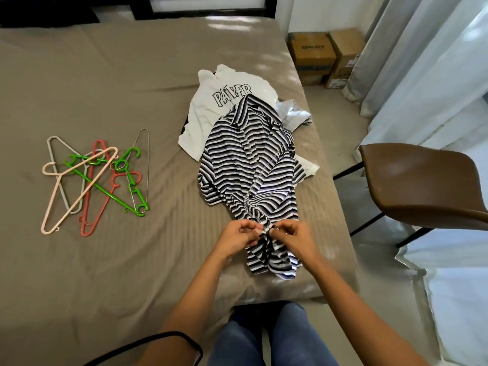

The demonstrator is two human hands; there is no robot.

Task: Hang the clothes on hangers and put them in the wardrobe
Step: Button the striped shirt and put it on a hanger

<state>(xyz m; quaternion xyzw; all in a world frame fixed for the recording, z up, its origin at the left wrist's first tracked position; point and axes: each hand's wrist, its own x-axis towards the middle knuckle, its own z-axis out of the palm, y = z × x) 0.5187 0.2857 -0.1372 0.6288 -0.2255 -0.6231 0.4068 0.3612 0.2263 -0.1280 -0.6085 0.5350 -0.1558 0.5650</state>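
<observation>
Both bare forearms reach from the near edge toward the middle of the scene, converging until the hands almost meet. The left hand [237, 235] has its fingers curled, thumb and forefinger pinching the near part of the striped shirt [250, 159]. The right hand [289, 237], just beside it, pinches the same bunched cloth. The backs of both hands face up.

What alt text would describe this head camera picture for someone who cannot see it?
Seen from above, a person's left hand and right hand pinch the near end of a black-and-white striped shirt lying on a brown bed. It overlaps a white printed shirt; a pile of coloured hangers lies to the left.
</observation>
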